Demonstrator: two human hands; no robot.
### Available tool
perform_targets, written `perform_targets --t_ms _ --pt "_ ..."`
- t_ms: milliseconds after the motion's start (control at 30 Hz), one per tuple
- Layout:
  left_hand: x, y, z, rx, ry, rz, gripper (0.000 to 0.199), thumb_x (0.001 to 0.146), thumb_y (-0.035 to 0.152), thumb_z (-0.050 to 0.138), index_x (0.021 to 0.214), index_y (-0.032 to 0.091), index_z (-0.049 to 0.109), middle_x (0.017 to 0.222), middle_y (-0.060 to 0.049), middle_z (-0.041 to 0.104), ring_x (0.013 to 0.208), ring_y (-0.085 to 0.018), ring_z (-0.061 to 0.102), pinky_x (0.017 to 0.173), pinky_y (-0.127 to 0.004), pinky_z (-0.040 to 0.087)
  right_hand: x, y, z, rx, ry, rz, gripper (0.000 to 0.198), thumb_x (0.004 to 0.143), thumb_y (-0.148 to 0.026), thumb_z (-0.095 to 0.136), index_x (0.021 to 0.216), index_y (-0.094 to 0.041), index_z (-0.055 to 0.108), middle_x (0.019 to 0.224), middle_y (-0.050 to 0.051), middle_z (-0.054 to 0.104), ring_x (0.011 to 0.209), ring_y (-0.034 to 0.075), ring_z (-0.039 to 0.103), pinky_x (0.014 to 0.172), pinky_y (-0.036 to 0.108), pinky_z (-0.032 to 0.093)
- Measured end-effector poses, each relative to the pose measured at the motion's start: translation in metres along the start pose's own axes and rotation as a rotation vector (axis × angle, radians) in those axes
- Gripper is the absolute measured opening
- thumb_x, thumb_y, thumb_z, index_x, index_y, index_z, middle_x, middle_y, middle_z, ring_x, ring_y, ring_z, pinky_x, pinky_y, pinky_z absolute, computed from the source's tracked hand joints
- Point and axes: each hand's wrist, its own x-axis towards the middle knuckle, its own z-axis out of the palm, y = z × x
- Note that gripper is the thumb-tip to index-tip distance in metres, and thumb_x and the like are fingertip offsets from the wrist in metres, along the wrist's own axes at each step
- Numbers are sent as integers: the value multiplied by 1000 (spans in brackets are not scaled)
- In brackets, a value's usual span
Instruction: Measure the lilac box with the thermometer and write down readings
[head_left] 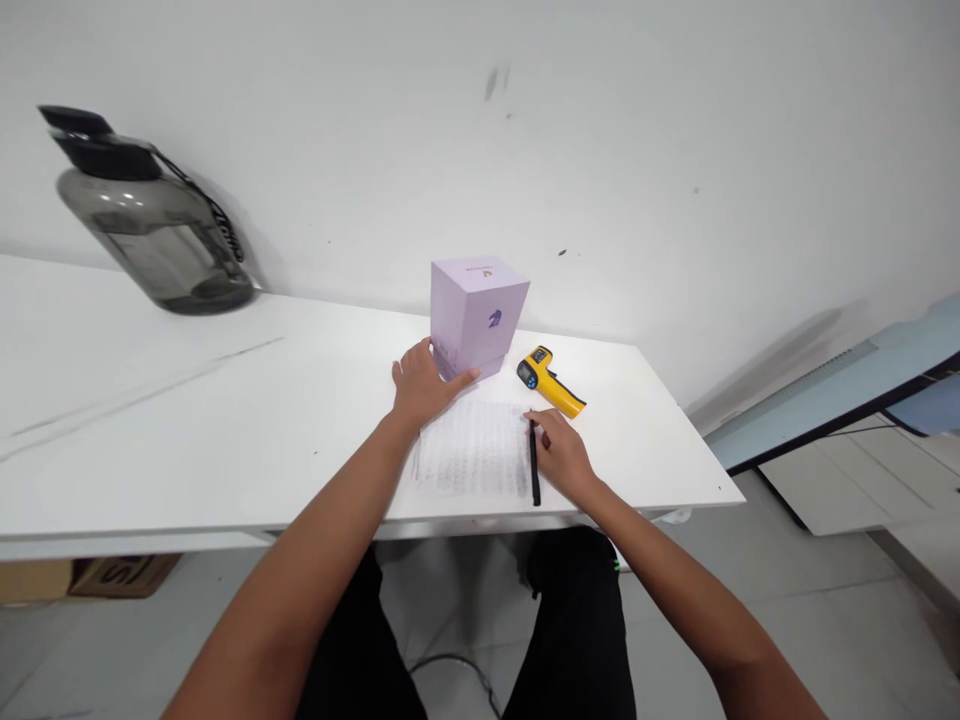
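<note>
A lilac box [484, 315] with a dark purple emblem stands upright on the white table, its lid slightly raised above the base. My left hand [427, 385] grips the box's lower near corner, the thumb along the front and the fingers at the left side. In front of the box lies a sheet of paper [472, 450] covered with rows of blurred marks. My right hand [562, 450] is closed on a black pen [535, 465], over the sheet's right edge. Just beyond that hand, a yellow and black infrared thermometer [559, 390] rests on its side.
A large grey water bottle [169, 240] with a black lid stands at the back left against the wall. The white table [187, 430] ends at the right, near a pale blue panel [847, 375]. Below the table is a cardboard box [124, 576].
</note>
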Motion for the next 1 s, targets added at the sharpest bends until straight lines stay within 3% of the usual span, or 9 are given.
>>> perform_targets --t_ms 300,433,567,667,733,800,933,1000 --pt "2 -4 2 -36 28 -11 100 74 76 61 148 14 34 153 -23 46 143 -39 43 117 -51 30 8 1 2 -86 -40 52 39 96 -21 43 130 -16 61 105 11 66 82 21 63 76 34 51" --pt "3 -5 2 -50 42 -17 99 73 75 63 146 14 37 151 -23 49 141 -39 45 116 -52 32 39 -3 -8 -388 -15 178 42 95 -32 53 133 -16 59 118 17 62 102 29 60 85 40 47" --pt "5 -8 3 -63 52 -11 97 72 77 62 144 16 40 147 -22 52 138 -39 48 114 -52 35 75 1 -17 -524 -138 375 56 91 -46 63 137 -15 54 127 19 60 116 34 55 92 44 42" --pt "7 -9 4 -67 68 -18 96 71 76 62 142 16 42 146 -22 53 137 -39 49 113 -53 36 91 12 -23 -364 -246 485 54 88 -50 66 129 -15 59 120 17 65 111 31 60 84 37 44" --pt "7 -10 5 -68 78 -28 94 71 75 63 141 16 43 146 -22 54 137 -39 50 114 -53 36 98 16 -25 -199 -239 521 49 84 -51 69 118 -16 64 112 14 69 101 28 64 77 34 45" --pt "8 -10 5 -69 86 -34 93 70 73 64 141 16 43 145 -21 55 136 -39 50 114 -54 36 102 15 -24 -4 -128 473 44 84 -52 68 111 -18 67 104 11 71 92 25 65 75 33 45" --pt "9 -12 4 -60 88 -38 95 68 72 67 140 15 44 143 -22 56 136 -40 52 113 -53 38 102 -10 -8 438 255 207 50 82 -57 68 115 -20 64 107 8 70 94 23 63 82 33 49" --pt "10 -13 3 -57 85 -39 95 67 73 67 140 16 45 142 -21 57 135 -39 53 111 -52 41 96 -26 3 588 314 125 53 77 -54 73 117 -21 62 106 6 69 93 21 62 82 33 50"
